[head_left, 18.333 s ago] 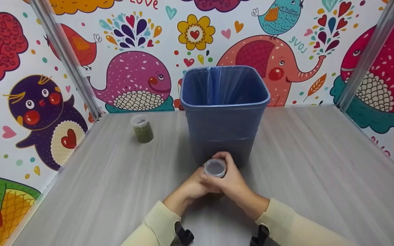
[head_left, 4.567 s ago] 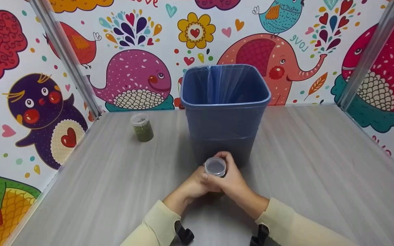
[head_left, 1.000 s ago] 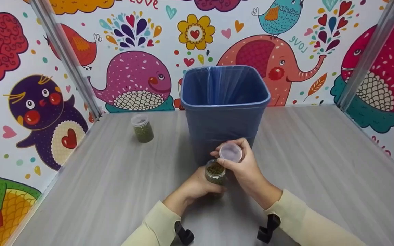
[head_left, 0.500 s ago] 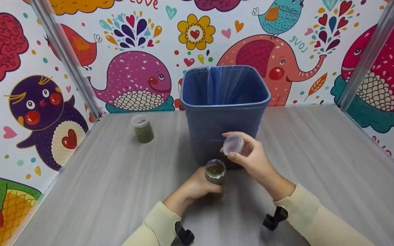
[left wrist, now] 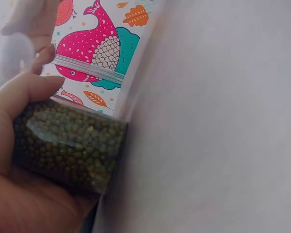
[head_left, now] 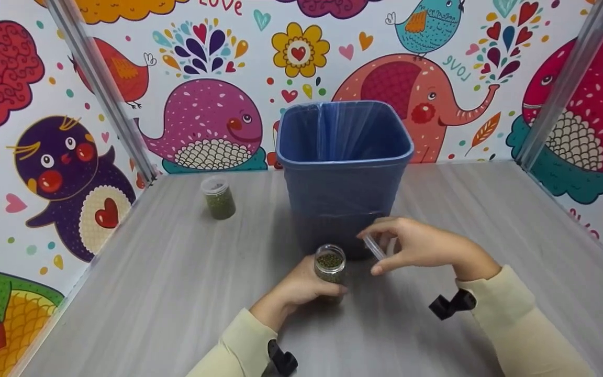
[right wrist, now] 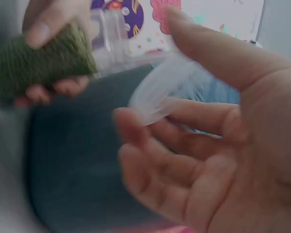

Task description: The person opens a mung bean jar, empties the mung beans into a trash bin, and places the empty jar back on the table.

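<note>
Jar [head_left: 329, 264] of green beans stands open on the table [head_left: 176, 293], our left hand [head_left: 301, 285] curled round it. Just right, our right hand [head_left: 422, 246] pinches the clear lid [head_left: 374, 247], edge-on, blurred in the wrist view. Behind: blue bin [head_left: 343, 173], second jar [head_left: 218, 197] far left.

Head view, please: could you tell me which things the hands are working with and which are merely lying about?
In hand:
- open jar of green beans, gripped by left hand
- clear lid, pinched by right hand

Lying about:
- second, lidded jar
- blue bin
</note>
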Demonstrator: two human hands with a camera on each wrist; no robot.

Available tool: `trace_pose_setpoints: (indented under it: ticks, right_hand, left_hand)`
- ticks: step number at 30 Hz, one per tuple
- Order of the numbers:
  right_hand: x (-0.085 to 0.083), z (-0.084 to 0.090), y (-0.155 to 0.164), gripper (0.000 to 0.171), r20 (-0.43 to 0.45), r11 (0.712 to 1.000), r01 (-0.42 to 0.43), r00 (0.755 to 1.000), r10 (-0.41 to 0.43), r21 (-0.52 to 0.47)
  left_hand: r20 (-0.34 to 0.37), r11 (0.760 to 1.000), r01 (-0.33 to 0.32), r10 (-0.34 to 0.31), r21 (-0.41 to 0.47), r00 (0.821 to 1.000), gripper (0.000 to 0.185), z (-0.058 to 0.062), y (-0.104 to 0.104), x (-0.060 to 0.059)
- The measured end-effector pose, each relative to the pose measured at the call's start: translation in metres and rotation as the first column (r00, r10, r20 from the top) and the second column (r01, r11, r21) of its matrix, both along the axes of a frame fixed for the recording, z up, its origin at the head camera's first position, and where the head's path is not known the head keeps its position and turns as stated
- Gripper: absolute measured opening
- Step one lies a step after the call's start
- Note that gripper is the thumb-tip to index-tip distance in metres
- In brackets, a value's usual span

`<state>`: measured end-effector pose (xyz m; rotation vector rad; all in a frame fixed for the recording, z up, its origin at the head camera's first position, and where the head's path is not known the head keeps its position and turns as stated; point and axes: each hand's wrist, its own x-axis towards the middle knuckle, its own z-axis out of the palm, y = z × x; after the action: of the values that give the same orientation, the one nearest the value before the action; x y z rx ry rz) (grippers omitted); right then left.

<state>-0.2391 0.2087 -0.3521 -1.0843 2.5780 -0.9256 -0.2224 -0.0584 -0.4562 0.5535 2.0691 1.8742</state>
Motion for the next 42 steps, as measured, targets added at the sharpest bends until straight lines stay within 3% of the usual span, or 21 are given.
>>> trace_pose_setpoints:
  ticks: [5,11,20,25,33,37,42]
  right_hand:
    - [-0.006,0.0,0.014,0.064,0.001,0.997,0.023,1.0,-0.023,0.071]
    - [-0.014,-0.003,0.03,0.059,-0.04,0.983,0.112,0.993,-0.107,0.148]
    - [-0.035,-0.012,0.065,0.066,-0.068,0.939,0.284,0.959,-0.276,0.193]
    - [-0.047,-0.022,0.088,0.069,-0.099,0.884,0.403,0.915,-0.39,0.237]
    - [-0.062,-0.041,0.123,0.073,-0.058,0.803,0.544,0.835,-0.548,0.242]
    - [-0.067,-0.048,0.139,0.079,0.015,0.768,0.59,0.791,-0.612,0.248]
    - [-0.07,-0.056,0.162,0.084,0.105,0.749,0.61,0.753,-0.65,0.258]
  left_hand:
    - [0.008,1.0,-0.001,0.001,0.008,1.0,0.045,0.001,-0.001,0.0]
    - [0.012,1.0,0.002,-0.002,0.011,1.0,0.039,0.0,-0.001,0.001]
    - [0.008,1.0,0.005,-0.005,0.0,1.0,0.039,0.0,-0.001,0.0]
    - [0.007,1.0,0.003,-0.003,0.003,1.0,0.04,0.001,-0.001,0.0]
    - [0.011,1.0,0.004,-0.004,0.006,1.0,0.041,0.0,-0.001,0.001]
    - [0.014,1.0,0.008,-0.008,0.004,1.0,0.042,0.001,-0.001,0.001]
    - [0.006,1.0,0.021,-0.02,-0.006,1.0,0.037,0.003,0.0,0.002]
